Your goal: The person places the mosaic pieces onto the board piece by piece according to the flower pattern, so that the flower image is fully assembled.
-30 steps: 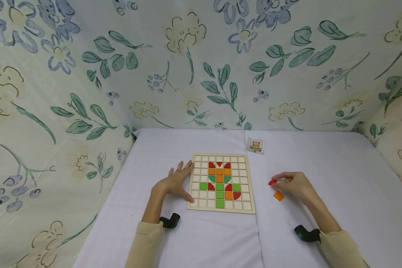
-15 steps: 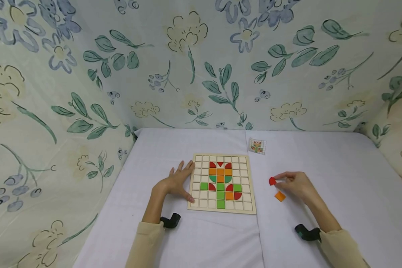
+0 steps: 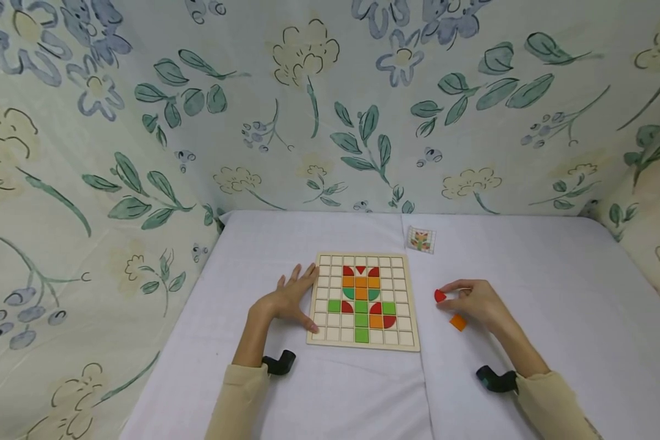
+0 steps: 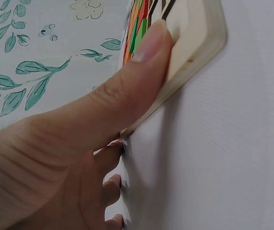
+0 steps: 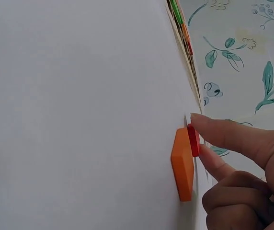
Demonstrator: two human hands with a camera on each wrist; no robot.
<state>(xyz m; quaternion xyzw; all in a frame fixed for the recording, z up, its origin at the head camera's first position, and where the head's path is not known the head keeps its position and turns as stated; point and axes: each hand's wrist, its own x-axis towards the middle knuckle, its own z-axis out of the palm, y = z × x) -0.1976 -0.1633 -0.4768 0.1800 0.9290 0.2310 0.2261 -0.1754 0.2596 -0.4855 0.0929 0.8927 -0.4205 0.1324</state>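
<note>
A wooden grid board (image 3: 398, 284) lies on the white cloth, with red, orange and green tiles forming a tulip in its cells. Along its left edge my left hand (image 3: 286, 300) is spread; in the left wrist view the thumb (image 4: 146, 52) lies on the board's near corner. To the right of the board, my right hand (image 3: 477, 299) pinches a small red tile (image 3: 439, 296) between thumb and index finger. Just below that hand an orange square tile (image 3: 458, 322) lies on the cloth; the right wrist view shows the red tile (image 5: 193, 140) overlapping it.
Behind the board's far right corner is a small card (image 3: 420, 239) with a printed tulip on a grid. A floral curtain (image 3: 308, 110) hangs behind and beside the table. Black camera mounts (image 3: 497, 380) sit at both wrists.
My right hand has moved slightly left toward the board with the red tile, which has turned between the fingers. The orange tile and my left hand have stayed in place.
</note>
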